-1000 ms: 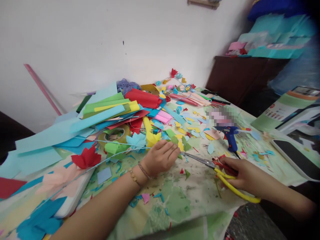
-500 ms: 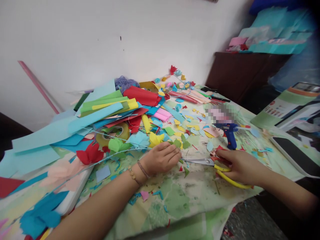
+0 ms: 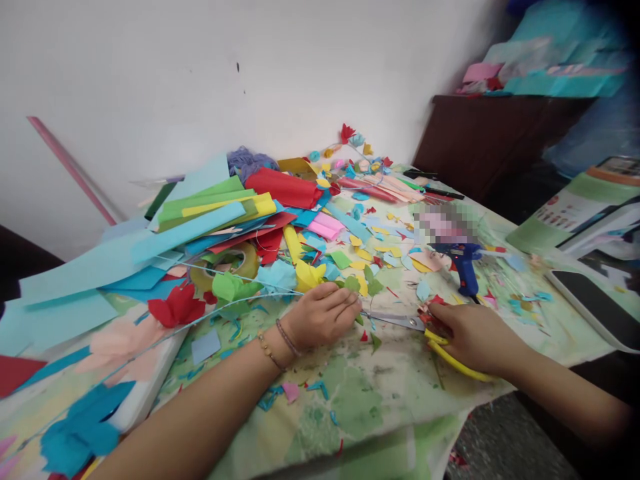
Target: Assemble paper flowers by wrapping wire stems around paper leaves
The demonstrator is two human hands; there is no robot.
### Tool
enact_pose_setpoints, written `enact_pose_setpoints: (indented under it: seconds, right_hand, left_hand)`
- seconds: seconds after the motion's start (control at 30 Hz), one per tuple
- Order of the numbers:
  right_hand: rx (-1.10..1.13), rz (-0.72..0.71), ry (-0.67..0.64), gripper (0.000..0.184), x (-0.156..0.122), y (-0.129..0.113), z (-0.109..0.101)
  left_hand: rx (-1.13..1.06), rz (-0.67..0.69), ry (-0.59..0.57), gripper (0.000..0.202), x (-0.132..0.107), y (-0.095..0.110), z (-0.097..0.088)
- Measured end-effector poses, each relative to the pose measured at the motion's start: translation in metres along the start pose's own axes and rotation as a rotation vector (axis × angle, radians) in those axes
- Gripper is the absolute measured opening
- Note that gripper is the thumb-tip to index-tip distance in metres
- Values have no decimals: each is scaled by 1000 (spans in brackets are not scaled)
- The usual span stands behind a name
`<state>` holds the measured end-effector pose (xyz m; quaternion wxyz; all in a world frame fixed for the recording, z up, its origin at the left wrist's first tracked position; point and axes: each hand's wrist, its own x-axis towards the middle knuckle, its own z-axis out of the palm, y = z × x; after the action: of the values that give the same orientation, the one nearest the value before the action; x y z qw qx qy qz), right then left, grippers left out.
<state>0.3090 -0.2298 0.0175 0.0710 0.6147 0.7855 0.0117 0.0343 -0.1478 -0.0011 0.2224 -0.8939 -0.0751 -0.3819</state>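
Note:
My left hand is closed at the middle of the table, its fingers curled together. A light blue string with paper flowers runs from the left into it; the part inside the fingers is hidden. My right hand grips the yellow-handled scissors, whose blades look closed and point left, their tip beside my left fingertips. Green paper leaves lie just past those fingers. Along the string are a yellow flower, a light blue flower, a green flower and a red flower.
A blue glue gun stands beyond my right hand, near a phone and a green container. Stacked coloured paper and a tape roll are at the left. Paper scraps cover much of the patterned cloth.
My right hand and the scissors have shifted slightly left, and the blades slope a little more. My left hand stays almost in place. The view has turned slightly.

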Motion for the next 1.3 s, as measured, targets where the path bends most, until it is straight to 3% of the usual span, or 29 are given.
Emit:
enact_pose_setpoints:
  seconds: [0.43, 0.5, 0.6, 0.67, 0.73, 0.87, 1.0, 1.07, 1.2, 1.3]
  right_hand:
    - [31, -53, 28, 31, 1, 1, 12]
    - [33, -38, 23, 31, 2, -1, 11]
    - [26, -7, 21, 30, 4, -5, 9]
    - [16, 17, 15, 28, 5, -8, 7]
    - [8, 41, 1, 28, 5, -11, 5]
    - [12, 80, -20, 27, 4, -15, 2]
    - [11, 89, -16, 27, 2, -16, 0]
    - [0, 79, -15, 29, 2, -16, 0]
    - [-20, 61, -19, 30, 2, -16, 1]
    - [-15, 67, -23, 29, 1, -17, 1]
  left_hand:
    - [3, 8, -109, 17, -4, 1, 2]
    - [-5, -10, -196, 17, -1, -2, 1]
    - [-117, -135, -441, 16, 12, -12, -9]
    - [-260, -248, -574, 32, 23, -18, -21]
    - [-394, -342, -628, 43, 32, -21, -30]
    - [-558, -449, -637, 37, 37, -22, -32]
    - [-627, -547, -676, 65, 30, -25, -25]
    - [-652, -587, -663, 70, 28, -27, -24]
    - [-641, -550, -547, 39, 29, -29, -23]
    - [-633, -525, -517, 27, 31, -30, -21]
